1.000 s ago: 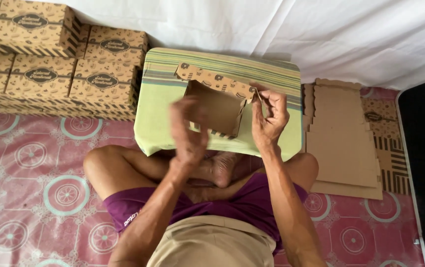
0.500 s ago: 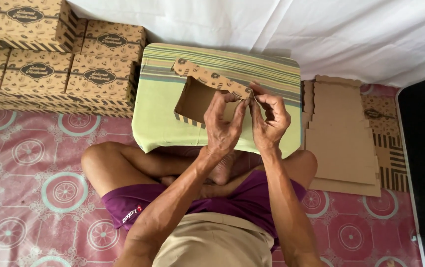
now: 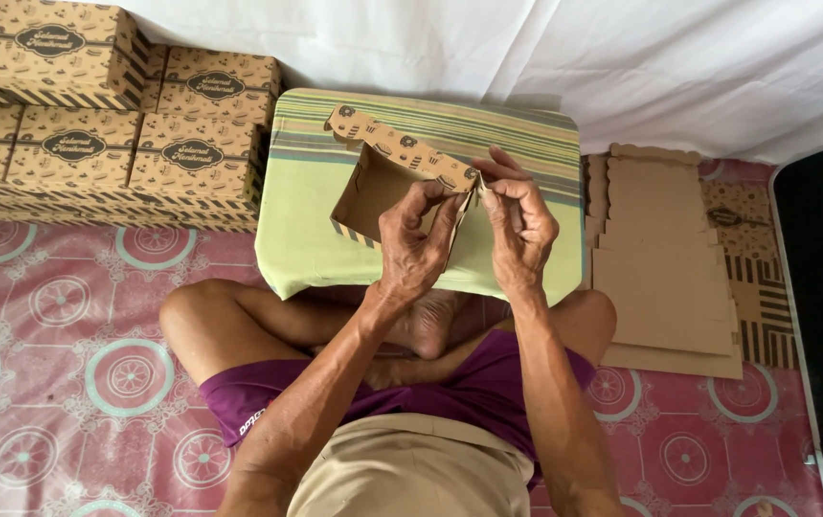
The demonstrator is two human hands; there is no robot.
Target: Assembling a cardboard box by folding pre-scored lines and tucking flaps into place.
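Across the lower part of the frame a pink patterned floor mat spreads under the seated person, whose crossed legs fill the bottom centre. Along the top hangs a white cloth. In the upper left stands a stack of finished brown printed boxes, set close together in rows. At the right edge lies a pile of flat cardboard blanks, plain side up, just beside the cushion. In the centre sits a green striped cushion, serving as the worktop.

Above the cushion, at the middle of the frame, is the half-folded cardboard box, open side toward the camera, its printed flap running up to the left. The left hand is closed on the box's right-hand corner, thumb and fingertips pinching the wall. The right hand meets it at the same corner, fingers curled and pinching the edge of the flap; the exact fold between the fingertips is hidden, so it seems to be a tab held there.
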